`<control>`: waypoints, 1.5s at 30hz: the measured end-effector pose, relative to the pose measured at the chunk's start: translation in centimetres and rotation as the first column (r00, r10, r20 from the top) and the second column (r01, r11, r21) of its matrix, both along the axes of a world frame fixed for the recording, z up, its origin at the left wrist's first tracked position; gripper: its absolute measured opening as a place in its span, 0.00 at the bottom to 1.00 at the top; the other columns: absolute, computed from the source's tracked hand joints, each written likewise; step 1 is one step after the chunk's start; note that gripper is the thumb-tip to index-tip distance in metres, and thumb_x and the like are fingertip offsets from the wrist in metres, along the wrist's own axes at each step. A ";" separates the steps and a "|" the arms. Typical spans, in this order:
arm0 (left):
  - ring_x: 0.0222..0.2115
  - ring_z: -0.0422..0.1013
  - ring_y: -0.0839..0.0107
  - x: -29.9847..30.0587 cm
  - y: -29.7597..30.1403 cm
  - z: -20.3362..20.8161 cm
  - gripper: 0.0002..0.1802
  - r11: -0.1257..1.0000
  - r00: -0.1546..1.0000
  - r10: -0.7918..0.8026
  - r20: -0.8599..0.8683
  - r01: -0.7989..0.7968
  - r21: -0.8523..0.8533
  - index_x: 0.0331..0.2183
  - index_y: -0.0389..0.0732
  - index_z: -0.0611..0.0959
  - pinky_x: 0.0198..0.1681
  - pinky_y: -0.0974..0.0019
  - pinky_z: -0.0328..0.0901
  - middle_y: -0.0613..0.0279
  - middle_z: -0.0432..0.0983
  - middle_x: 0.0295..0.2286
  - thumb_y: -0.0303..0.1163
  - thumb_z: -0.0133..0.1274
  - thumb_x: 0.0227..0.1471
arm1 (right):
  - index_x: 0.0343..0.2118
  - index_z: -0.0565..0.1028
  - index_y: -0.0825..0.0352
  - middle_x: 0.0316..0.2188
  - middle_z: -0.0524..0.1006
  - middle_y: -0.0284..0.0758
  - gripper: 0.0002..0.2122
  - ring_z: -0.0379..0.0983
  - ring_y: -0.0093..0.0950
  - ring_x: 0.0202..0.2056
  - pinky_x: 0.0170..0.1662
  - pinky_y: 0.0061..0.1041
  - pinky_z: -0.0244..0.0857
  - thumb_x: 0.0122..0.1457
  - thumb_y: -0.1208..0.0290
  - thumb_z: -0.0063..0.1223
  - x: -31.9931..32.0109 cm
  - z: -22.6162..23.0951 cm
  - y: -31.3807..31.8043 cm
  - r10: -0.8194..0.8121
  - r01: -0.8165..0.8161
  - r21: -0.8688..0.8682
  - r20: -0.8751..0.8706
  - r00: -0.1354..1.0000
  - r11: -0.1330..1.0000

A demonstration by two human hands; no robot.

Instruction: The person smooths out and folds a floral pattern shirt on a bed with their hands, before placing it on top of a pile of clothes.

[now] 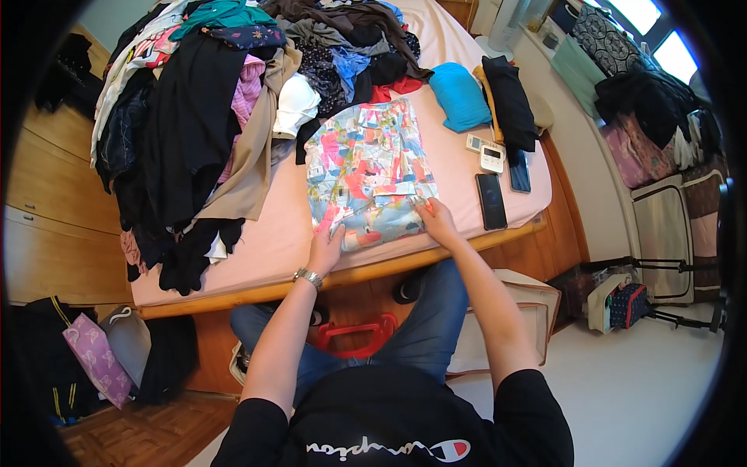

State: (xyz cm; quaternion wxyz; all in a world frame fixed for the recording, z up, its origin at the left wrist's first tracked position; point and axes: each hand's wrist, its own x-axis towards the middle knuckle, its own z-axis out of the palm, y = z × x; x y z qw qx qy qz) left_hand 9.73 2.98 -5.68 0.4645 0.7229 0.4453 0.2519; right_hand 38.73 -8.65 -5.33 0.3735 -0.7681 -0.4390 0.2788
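Observation:
A colourful patterned garment [372, 159], printed in pink, blue, white and yellow, lies folded into a rough rectangle on the bed in front of me. My left hand [327, 237] grips its near left corner, thumb on top. At the near right corner, my right hand [436, 219] pinches the edge between thumb and fingers. Some wrinkles run across the cloth near the right hand. The garment's exact kind cannot be made out.
A big heap of clothes [191, 117] covers the bed's left and far side. To the right lie a folded blue cloth [461, 95], folded black clothing [510, 101], a phone [491, 201], another phone [519, 170] and a small white device [492, 159]. Below sits a red plastic stool [358, 335].

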 end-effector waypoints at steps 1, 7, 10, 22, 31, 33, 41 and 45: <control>0.21 0.73 0.52 0.6 0.0 0.0 0.20 0.980 0.995 0.098 -0.014 -0.094 0.178 0.36 0.37 0.81 0.26 0.52 0.64 0.47 0.76 0.20 0.47 0.49 0.62 | 0.33 0.73 0.67 0.25 0.77 0.47 0.09 0.75 0.46 0.29 0.34 0.42 0.68 0.63 0.66 0.53 -0.4 -1.4 0.5 -0.137 0.133 0.078 0.050 0.989 0.988; 0.25 0.73 0.43 -0.1 1.3 0.5 0.24 0.966 0.903 0.141 -0.406 -0.037 0.255 0.27 0.40 0.79 0.27 0.46 0.64 0.44 0.77 0.23 0.52 0.49 0.60 | 0.31 0.73 0.65 0.25 0.78 0.49 0.16 0.75 0.53 0.31 0.37 0.51 0.66 0.66 0.55 0.44 -2.3 0.1 1.8 -0.121 0.199 -0.147 0.418 0.900 0.969; 0.25 0.73 0.44 0.2 1.5 1.0 0.24 0.978 0.906 0.147 -0.396 -0.074 0.194 0.24 0.40 0.78 0.26 0.46 0.64 0.46 0.76 0.21 0.51 0.50 0.60 | 0.31 0.74 0.63 0.25 0.79 0.46 0.15 0.76 0.51 0.31 0.38 0.49 0.68 0.66 0.56 0.45 -1.7 -0.2 1.6 -0.128 0.233 -0.175 0.466 0.875 0.957; 0.33 0.76 0.56 1.5 -0.5 4.1 0.18 0.618 0.866 -0.054 -0.497 0.420 0.665 0.38 0.43 0.78 0.33 0.53 0.69 0.55 0.79 0.35 0.47 0.57 0.54 | 0.31 0.75 0.63 0.31 0.78 0.44 0.12 0.75 0.47 0.35 0.39 0.49 0.67 0.65 0.61 0.45 -1.4 -1.7 -0.7 -0.196 0.293 -0.153 0.455 0.868 0.944; 0.65 0.52 0.54 1.6 -1.7 -0.6 0.43 0.432 0.643 -0.018 -0.765 0.695 0.574 0.63 0.46 0.64 0.66 0.44 0.46 0.55 0.55 0.65 0.53 0.58 0.51 | 0.58 0.66 0.69 0.61 0.64 0.45 0.29 0.57 0.42 0.64 0.67 0.42 0.49 0.59 0.55 0.53 -10.4 2.0 1.2 0.345 -0.553 0.098 0.689 0.637 0.827; 0.65 0.52 0.51 2.0 -1.7 1.1 0.44 0.586 0.687 -0.254 -0.681 0.670 0.456 0.62 0.45 0.65 0.67 0.45 0.46 0.53 0.57 0.63 0.55 0.58 0.50 | 0.67 0.55 0.68 0.69 0.54 0.41 0.40 0.43 0.35 0.71 0.72 0.39 0.33 0.59 0.44 0.49 -8.3 0.5 1.2 0.516 -0.539 -0.150 0.578 0.632 0.829; 0.63 0.55 0.54 -0.6 -0.3 2.0 0.40 0.636 0.724 -0.120 -0.679 0.581 0.507 0.61 0.45 0.68 0.66 0.47 0.48 0.52 0.61 0.61 0.50 0.59 0.49 | 0.66 0.58 0.64 0.67 0.57 0.44 0.38 0.50 0.38 0.68 0.70 0.40 0.41 0.56 0.49 0.55 -2.1 1.0 -1.0 0.435 -0.407 -0.225 0.710 0.554 0.885; 0.58 0.63 0.55 -1.3 0.0 0.3 0.25 0.534 0.730 -0.006 -0.683 0.580 0.615 0.56 0.38 0.72 0.63 0.51 0.55 0.49 0.68 0.56 0.31 0.46 0.56 | 0.62 0.63 0.68 0.62 0.64 0.48 0.29 0.59 0.42 0.64 0.66 0.41 0.51 0.58 0.65 0.51 -0.8 -0.1 -1.1 0.372 -0.388 -0.194 0.805 0.461 0.901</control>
